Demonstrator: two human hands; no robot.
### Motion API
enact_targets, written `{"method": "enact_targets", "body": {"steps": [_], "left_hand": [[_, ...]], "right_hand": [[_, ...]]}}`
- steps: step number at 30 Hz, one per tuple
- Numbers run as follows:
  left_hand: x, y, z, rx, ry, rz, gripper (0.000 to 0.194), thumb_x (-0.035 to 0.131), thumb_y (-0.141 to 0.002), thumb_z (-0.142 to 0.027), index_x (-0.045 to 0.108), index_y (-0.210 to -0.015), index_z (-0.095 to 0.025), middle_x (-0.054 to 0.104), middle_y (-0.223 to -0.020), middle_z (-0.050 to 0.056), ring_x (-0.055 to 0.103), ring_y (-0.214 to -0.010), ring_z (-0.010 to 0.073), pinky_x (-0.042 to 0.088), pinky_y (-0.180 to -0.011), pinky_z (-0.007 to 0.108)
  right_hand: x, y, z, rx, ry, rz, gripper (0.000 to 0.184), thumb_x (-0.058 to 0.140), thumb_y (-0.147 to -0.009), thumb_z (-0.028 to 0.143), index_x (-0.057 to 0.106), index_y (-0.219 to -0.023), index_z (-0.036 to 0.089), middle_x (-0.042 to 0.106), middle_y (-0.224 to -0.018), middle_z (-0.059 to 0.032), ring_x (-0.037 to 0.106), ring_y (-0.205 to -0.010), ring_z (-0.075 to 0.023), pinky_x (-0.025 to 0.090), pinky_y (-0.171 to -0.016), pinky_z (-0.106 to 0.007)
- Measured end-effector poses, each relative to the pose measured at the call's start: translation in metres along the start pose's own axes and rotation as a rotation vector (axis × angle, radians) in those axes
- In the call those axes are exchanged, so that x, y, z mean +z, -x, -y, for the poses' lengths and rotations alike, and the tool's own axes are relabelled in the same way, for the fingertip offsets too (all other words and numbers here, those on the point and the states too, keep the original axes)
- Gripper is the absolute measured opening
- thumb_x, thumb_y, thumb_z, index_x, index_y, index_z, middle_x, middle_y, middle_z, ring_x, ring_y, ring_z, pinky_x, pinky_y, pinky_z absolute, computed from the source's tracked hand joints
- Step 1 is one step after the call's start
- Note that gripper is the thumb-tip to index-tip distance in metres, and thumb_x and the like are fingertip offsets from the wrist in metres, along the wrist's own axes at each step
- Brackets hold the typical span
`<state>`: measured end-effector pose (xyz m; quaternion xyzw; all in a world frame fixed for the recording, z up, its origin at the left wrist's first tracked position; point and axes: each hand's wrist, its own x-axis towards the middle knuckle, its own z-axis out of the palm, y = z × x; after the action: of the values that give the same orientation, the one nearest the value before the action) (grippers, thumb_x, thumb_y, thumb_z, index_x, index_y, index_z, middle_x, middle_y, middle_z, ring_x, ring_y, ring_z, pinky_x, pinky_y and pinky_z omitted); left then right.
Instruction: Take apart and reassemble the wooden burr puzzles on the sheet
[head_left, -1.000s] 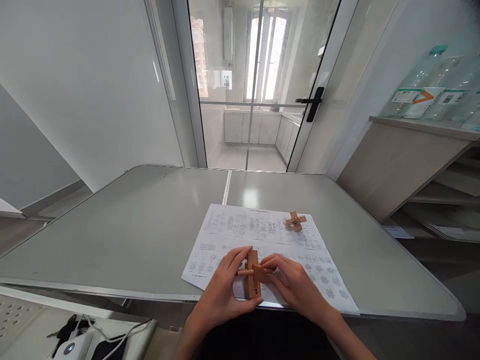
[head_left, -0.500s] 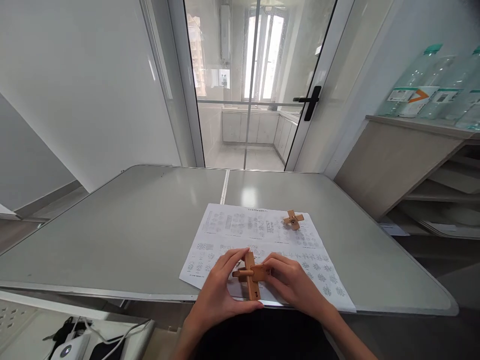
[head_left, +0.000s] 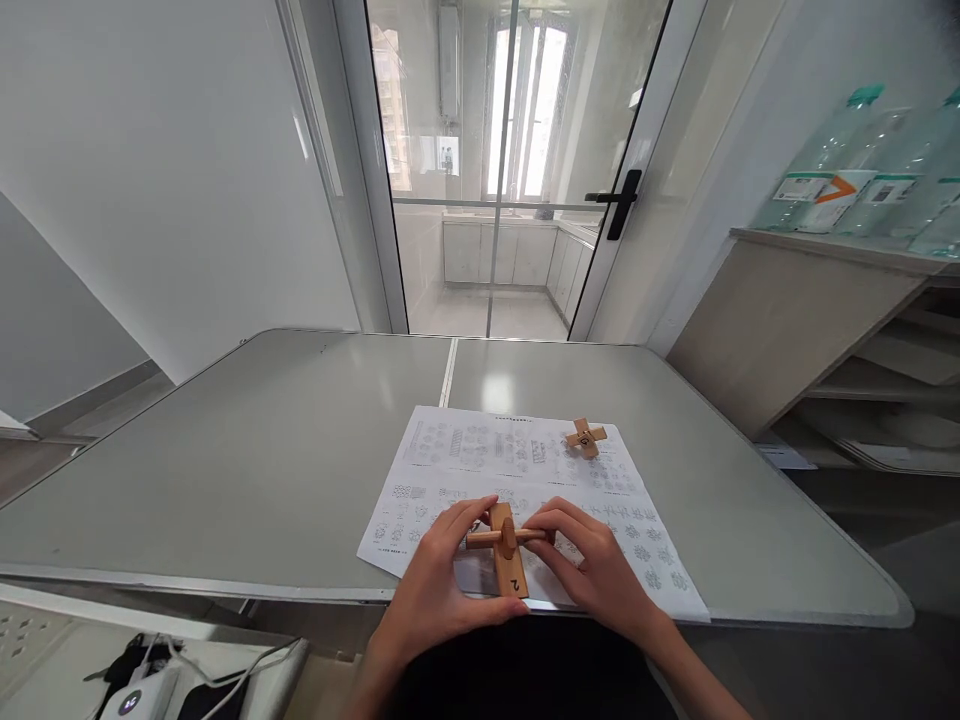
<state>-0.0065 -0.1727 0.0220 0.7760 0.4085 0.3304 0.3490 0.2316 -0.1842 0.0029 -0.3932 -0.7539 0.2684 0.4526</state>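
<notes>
Between my hands, over the printed sheet (head_left: 450, 485), are interlocking wooden puzzle pieces (head_left: 512, 575) joined in a cross, one of them marked "2". My left hand (head_left: 435, 585) grips the ends of the marked piece, with the thumb at the near end and fingers at the far end. My right hand (head_left: 589, 555) pinches the right end of the crossing piece with thumb and fingers. Farther back on the sheet's right side lies a second wooden cross-shaped puzzle assembly (head_left: 586, 438), touched by neither hand.
The sheet lies on a grey-green table (head_left: 262, 460) with a seam running away from me. A white surface at lower left holds a white device (head_left: 139, 700) and cables. Plastic bottles (head_left: 810, 180) stand on a shelf at right. A glass door (head_left: 495, 250) is behind the table.
The crossing piece in my right hand has turned: its broad flat face showed before, and now its narrow edge shows. My left hand keeps its hold on the marked piece.
</notes>
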Motion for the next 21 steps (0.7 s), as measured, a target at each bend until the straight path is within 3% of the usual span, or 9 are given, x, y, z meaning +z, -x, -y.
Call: {"method": "enact_targets", "body": {"steps": [13, 21], "left_hand": [[0.004, 0.0015, 0.0034, 0.073, -0.053, -0.026, 0.097, 0.095, -0.067, -0.055, 0.05, -0.151, -0.036, 0.061, -0.146, 0.009, 0.06, -0.133, 0.0339, 0.053, -0.113, 0.05], [0.0039, 0.0009, 0.0, 0.082, -0.064, -0.024, 0.1, 0.095, -0.065, -0.058, 0.048, -0.151, -0.037, 0.062, -0.141, 0.008, 0.062, -0.127, 0.033, 0.054, -0.11, 0.051]], "right_hand": [[-0.0021, -0.0049, 0.0028, 0.126, 0.048, 0.169, 0.016, 0.054, -0.105, 0.017, 0.067, -0.11, 0.025, 0.072, -0.098, -0.0024, 0.068, -0.083, -0.0181, 0.054, -0.075, -0.03], [-0.003, -0.0052, 0.0032, 0.132, 0.056, 0.163, 0.014, 0.055, -0.105, 0.02, 0.067, -0.11, 0.024, 0.073, -0.095, -0.0035, 0.068, -0.082, -0.0193, 0.054, -0.076, -0.032]]}}
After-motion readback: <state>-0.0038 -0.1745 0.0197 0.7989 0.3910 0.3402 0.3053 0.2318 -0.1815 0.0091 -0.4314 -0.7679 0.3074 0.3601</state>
